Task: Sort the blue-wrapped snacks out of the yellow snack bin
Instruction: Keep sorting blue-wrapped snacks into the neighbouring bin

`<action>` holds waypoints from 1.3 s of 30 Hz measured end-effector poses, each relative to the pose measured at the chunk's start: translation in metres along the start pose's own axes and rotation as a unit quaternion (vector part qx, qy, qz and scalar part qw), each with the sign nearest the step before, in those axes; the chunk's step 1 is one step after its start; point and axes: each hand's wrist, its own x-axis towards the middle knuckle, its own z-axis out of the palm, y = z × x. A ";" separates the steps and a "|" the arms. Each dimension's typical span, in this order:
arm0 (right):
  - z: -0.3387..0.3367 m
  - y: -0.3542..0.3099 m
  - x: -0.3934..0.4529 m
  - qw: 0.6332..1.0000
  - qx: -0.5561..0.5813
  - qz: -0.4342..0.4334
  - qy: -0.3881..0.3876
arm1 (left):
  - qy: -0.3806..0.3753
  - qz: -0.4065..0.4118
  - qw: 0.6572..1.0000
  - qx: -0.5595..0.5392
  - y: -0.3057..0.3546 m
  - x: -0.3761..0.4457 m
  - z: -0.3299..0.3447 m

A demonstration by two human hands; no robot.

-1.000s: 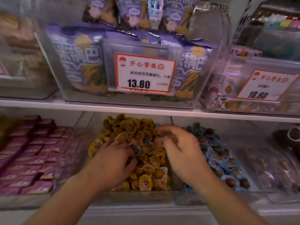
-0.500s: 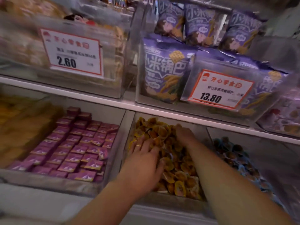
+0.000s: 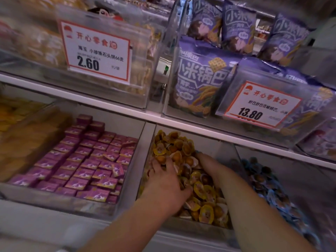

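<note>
The yellow snack bin (image 3: 229,157) is a clear tub on the lower shelf, heaped with small yellow-wrapped snacks (image 3: 205,193). My left hand (image 3: 166,184) lies on the pile near the bin's left side, fingers spread and pushed among the wrappers. My right hand (image 3: 209,165) reaches further back along the right wall, its fingertips buried in the pile and hidden. I see no blue wrapper clearly in either hand. The blue-wrapped snacks (image 3: 269,190) fill the neighbouring clear bin to the right.
To the left, a clear bin holds rows of purple boxed snacks (image 3: 87,166). The white upper shelf (image 3: 112,108) overhangs the bins and carries tubs with purple bags (image 3: 201,77) and price tags (image 3: 96,50).
The view has swung left, bringing the purple boxes and the 2.60 tag into sight. Both hands have moved deeper into the yellow pile, the right one toward the back.
</note>
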 end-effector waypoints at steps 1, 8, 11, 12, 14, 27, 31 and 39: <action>0.000 -0.001 -0.005 0.999 0.028 0.021 -0.015 | -0.009 -0.004 1.000 -0.016 0.000 0.001 0.000; 0.009 -0.010 -0.021 0.967 0.251 0.039 -0.022 | 0.005 0.038 0.963 -0.268 0.004 0.010 -0.005; -0.002 -0.014 -0.029 0.956 0.292 0.018 -0.016 | 0.016 0.073 0.930 -0.361 0.010 0.013 -0.007; -0.007 -0.016 -0.033 0.946 0.322 0.010 -0.026 | 0.026 0.081 0.922 -0.378 0.011 0.014 -0.007; -0.014 -0.017 -0.042 0.930 0.364 -0.002 -0.058 | 0.048 0.081 0.917 -0.388 0.010 0.014 -0.009; -0.016 0.045 -0.090 0.979 0.111 -0.169 0.023 | 0.113 0.118 0.985 -0.047 -0.011 -0.011 -0.018; -0.016 0.051 -0.096 0.944 -0.169 -0.283 0.025 | 0.109 0.116 0.987 -0.026 -0.013 -0.012 -0.019; -0.022 0.046 -0.103 0.877 -0.348 -0.330 -0.035 | 0.211 0.114 0.969 -0.054 -0.008 -0.011 -0.021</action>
